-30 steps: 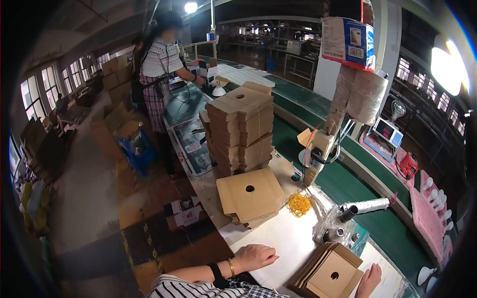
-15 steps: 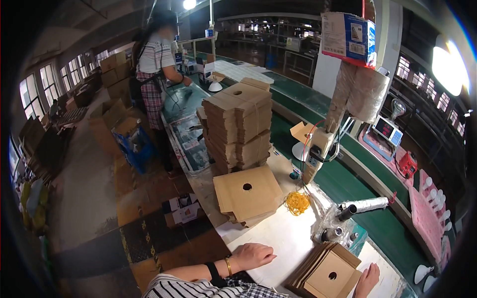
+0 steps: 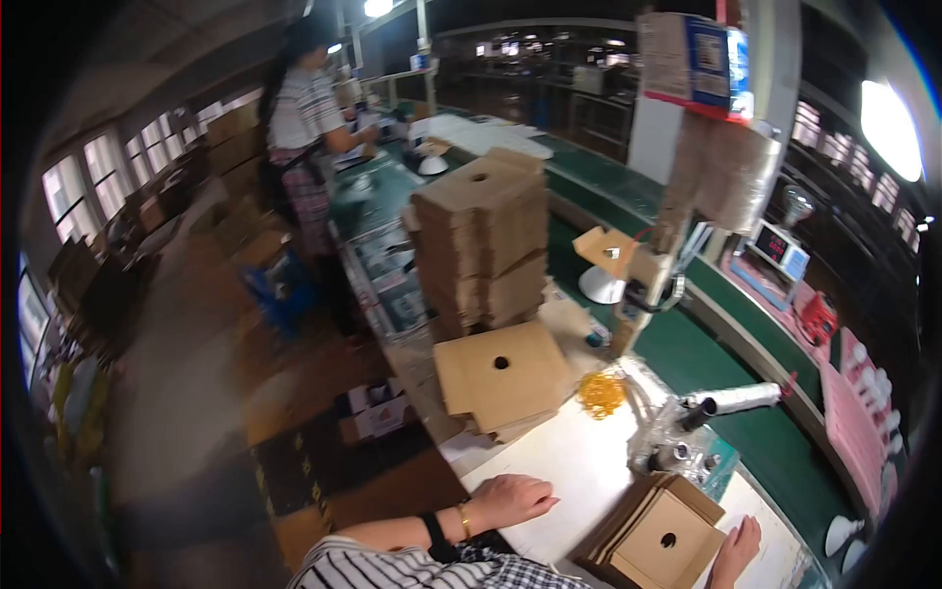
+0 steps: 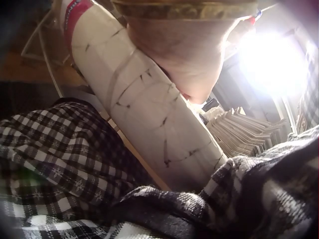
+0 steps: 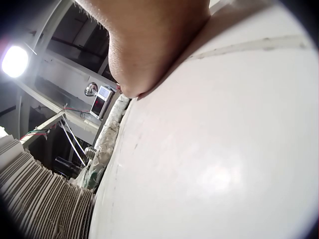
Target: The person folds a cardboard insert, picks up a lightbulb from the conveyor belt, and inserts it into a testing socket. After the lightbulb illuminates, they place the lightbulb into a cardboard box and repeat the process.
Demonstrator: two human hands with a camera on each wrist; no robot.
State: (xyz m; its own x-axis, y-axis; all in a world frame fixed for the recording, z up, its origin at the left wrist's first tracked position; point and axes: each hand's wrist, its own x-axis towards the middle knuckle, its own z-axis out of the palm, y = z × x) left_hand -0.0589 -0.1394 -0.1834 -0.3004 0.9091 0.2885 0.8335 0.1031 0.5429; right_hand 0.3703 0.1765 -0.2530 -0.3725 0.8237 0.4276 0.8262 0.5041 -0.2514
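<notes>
My left hand [image 3: 514, 501] rests on the white tabletop [image 3: 579, 466] near its front edge, fingers loosely bent and holding nothing. On the other side of a small stack of flat brown cardboard pieces [image 3: 659, 540], my right hand [image 3: 736, 552] lies on the same white surface, also holding nothing. The top piece has a round dark hole. In the right wrist view the layered edges of the stack [image 5: 47, 204] stand beside the hand. The left wrist view shows the heel of my left hand [image 4: 184, 64] on the table edge; its fingers are hidden there.
A larger cardboard pile [image 3: 505, 378] and a tall bundled stack [image 3: 481, 245] stand further along the bench. Yellow rubber bands [image 3: 601, 395] lie near a plastic-wrapped post [image 3: 677, 196]. A green conveyor [image 3: 706, 363] runs behind. Another person [image 3: 304, 118] works at the far end.
The head view has shifted slightly, so the scene sits a little further right. Both my hands stay in place. The far person's arms have moved over the bench.
</notes>
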